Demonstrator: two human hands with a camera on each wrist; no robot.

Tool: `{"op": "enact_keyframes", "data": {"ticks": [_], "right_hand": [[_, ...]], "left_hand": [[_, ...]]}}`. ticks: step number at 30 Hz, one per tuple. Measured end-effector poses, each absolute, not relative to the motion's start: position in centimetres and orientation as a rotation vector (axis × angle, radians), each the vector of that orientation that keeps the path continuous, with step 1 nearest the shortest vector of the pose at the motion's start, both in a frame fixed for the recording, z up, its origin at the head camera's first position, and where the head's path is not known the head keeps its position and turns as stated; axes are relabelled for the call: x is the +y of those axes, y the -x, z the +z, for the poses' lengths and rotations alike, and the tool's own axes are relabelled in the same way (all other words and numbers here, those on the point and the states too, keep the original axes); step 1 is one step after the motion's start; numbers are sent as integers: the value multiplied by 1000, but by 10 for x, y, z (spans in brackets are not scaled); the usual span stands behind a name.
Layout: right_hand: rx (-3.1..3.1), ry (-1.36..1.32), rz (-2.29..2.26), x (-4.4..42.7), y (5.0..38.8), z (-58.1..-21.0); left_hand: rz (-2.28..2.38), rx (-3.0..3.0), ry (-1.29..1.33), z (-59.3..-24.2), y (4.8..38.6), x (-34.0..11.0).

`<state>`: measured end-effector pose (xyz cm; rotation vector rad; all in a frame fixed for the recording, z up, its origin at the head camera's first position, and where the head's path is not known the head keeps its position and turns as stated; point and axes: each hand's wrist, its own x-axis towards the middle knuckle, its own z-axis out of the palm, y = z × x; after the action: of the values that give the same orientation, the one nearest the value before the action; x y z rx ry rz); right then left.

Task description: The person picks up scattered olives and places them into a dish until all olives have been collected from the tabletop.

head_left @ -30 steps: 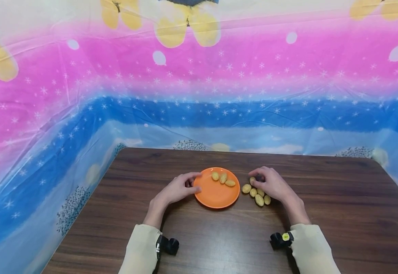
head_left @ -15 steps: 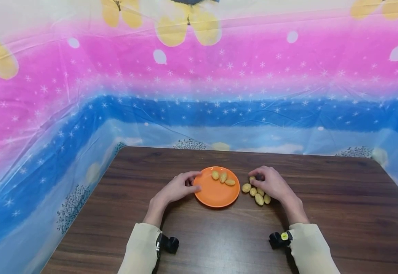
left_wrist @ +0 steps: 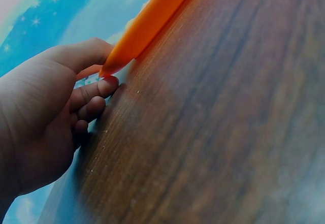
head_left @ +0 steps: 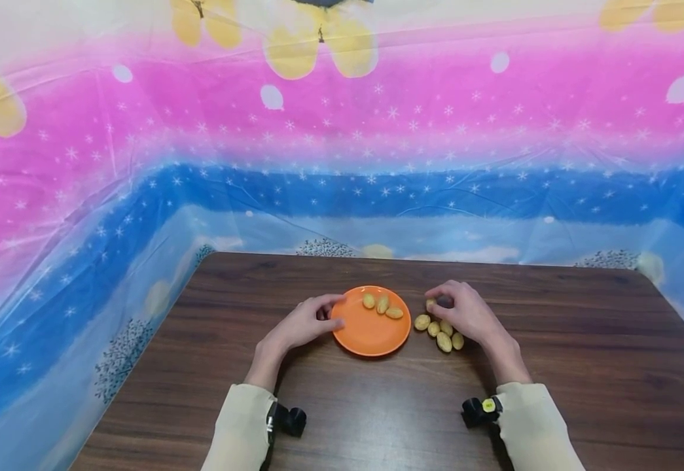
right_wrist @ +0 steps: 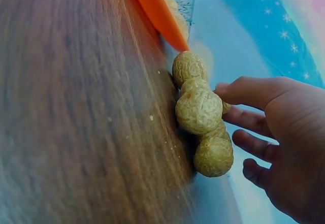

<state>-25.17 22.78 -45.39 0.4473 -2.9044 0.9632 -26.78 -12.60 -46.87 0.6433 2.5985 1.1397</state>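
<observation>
Fingers and thumb of my left hand [head_left: 306,322] pinch the left rim of an orange plate [head_left: 371,339]. In the left wrist view the thumb lies over the plate's edge [left_wrist: 147,26], with fingers below it. Three small, wrinkled, yellow-brown ovals [head_left: 382,305], like tiny potatoes or unshelled nuts, lie on the plate's far half. My right hand [head_left: 464,313] pinches another such oval [head_left: 431,305] between thumb and finger, just above the table. Below it sits a cluster of several more [head_left: 444,342]; in the right wrist view the nearer ovals [right_wrist: 199,111] partly hide the pinched one.
The dark wooden table [head_left: 365,412] extends around the plate and cluster. A patterned cloth backdrop [head_left: 342,190] hangs behind and along the left side. Small black cameras [head_left: 480,411] are strapped at both wrists.
My right hand has risen slightly away from me with the pinched oval, leaving the cluster below. My left hand and the plate stay in place; the head view shifts a little.
</observation>
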Motion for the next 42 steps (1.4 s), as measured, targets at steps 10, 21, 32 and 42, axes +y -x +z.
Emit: {"op": "enact_keyframes", "data": {"ticks": [10, 21, 32, 42], "right_hand": [[-2882, -492, 970, 225, 249, -451], [-2885, -530, 963, 215, 248, -451], [-2885, -558, 948, 207, 245, -449], [-2871, -585, 912, 202, 244, -446]], "left_hand": [[1151, 2589, -649, -467, 266, -127], [1153, 2594, -629, -468, 264, -128], [1156, 2589, -633, -467, 265, -126], [1161, 2588, -634, -466, 266, -126]]}}
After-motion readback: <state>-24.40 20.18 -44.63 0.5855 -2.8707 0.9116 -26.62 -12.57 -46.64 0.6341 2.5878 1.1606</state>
